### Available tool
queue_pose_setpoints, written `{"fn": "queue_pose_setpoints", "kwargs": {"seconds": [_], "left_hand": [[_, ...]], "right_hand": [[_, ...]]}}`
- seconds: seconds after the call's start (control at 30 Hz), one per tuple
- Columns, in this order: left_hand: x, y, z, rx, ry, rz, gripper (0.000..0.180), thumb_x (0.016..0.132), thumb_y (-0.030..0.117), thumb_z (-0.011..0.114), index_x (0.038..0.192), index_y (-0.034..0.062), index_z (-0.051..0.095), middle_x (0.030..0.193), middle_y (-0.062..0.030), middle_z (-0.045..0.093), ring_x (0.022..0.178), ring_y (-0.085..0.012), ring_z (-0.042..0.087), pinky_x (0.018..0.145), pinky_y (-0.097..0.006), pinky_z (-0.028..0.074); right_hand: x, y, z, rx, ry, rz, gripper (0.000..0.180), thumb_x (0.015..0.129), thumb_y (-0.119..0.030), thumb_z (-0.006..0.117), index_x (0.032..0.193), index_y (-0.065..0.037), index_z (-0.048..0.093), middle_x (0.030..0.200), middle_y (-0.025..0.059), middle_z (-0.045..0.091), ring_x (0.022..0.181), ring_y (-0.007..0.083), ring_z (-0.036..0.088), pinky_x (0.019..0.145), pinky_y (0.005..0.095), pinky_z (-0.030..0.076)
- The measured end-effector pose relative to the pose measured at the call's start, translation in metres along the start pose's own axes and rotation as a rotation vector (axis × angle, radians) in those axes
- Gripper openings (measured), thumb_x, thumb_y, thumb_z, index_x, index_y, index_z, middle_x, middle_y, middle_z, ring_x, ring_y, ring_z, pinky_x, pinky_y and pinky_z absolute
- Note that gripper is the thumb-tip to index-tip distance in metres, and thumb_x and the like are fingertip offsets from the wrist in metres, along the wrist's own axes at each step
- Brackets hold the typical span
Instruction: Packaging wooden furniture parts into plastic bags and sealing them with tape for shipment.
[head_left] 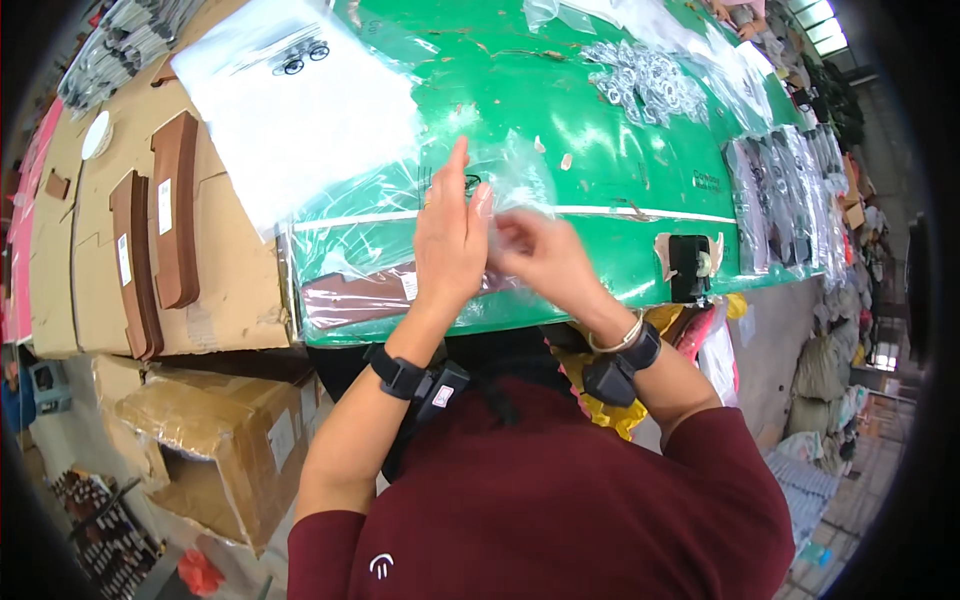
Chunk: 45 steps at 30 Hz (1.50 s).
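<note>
Your left hand (pixel 452 245), fingers straight, is over the clear bag (pixel 365 292); your right hand (pixel 548 262) curls, its grip I cannot tell

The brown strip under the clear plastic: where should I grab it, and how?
Maybe pinch the brown strip by its long edges at its left end, coming from the left, through the clear plastic. It lies flat along the green table's near side, and no hand covers that end; the left hand hides part farther right.

The bag (pixel 375 238) is glossy, crinkled clear plastic, the green tabletop (pixel 620 170) smooth and shiny.
</note>
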<state>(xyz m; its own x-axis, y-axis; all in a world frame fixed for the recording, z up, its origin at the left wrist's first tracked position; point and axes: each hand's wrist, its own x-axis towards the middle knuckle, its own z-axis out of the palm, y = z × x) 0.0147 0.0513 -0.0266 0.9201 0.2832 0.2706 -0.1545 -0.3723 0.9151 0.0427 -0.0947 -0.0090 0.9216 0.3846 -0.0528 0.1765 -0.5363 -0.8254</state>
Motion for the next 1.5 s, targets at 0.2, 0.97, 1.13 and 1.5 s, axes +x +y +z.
{"fn": "queue_pose_setpoints", "kwargs": {"seconds": [0.2, 0.97, 1.13, 1.5], "left_hand": [[0.004, -0.006, -0.008, -0.430, 0.151, 0.000, 0.046, 0.105, 0.022, 0.043, 0.147, 0.0043, 0.043, 0.136, -0.0157, 0.053, 0.124, -0.0266, 0.052, 0.108, -0.039, 0.038], [-0.072, -0.015, -0.020, 0.608, -0.135, 0.688, 0.032, 0.082, 0.016, 0.070, 0.114, 0.0163, 0.071, 0.116, 0.0038, 0.064, 0.092, -0.0177, 0.056, 0.085, -0.034, 0.044], [-0.073, -0.011, -0.020, 0.589, -0.134, 0.659, 0.032, 0.082, 0.018, 0.073, 0.114, 0.0175, 0.071, 0.117, 0.0049, 0.065, 0.092, -0.0164, 0.058, 0.084, -0.034, 0.045], [-0.073, -0.004, -0.020, 0.565, -0.173, 0.586, 0.032, 0.076, 0.021, 0.078, 0.107, 0.0198, 0.074, 0.114, 0.0061, 0.069, 0.085, -0.0157, 0.059, 0.080, -0.032, 0.046]], "right_hand": [[0.012, -0.010, -0.003, 0.235, -0.409, 0.042, 0.049, 0.082, -0.020, 0.070, 0.119, 0.011, 0.062, 0.094, 0.0154, 0.073, 0.081, 0.0199, 0.072, 0.073, 0.0328, 0.057], [0.083, -0.085, -0.069, -0.262, -1.121, -0.123, 0.028, 0.090, -0.024, 0.064, 0.105, -0.001, 0.069, 0.084, 0.0058, 0.072, 0.075, 0.0130, 0.070, 0.069, 0.0297, 0.056], [0.127, -0.021, -0.126, -0.441, -0.550, -0.248, 0.043, 0.084, -0.021, 0.072, 0.124, -0.009, 0.066, 0.109, 0.0092, 0.073, 0.098, 0.0198, 0.070, 0.074, 0.0314, 0.057], [0.200, 0.046, -0.040, 0.025, -0.466, -0.213, 0.033, 0.081, -0.041, 0.080, 0.089, -0.010, 0.071, 0.079, -0.0016, 0.069, 0.075, 0.0116, 0.063, 0.067, 0.0314, 0.049]]}}
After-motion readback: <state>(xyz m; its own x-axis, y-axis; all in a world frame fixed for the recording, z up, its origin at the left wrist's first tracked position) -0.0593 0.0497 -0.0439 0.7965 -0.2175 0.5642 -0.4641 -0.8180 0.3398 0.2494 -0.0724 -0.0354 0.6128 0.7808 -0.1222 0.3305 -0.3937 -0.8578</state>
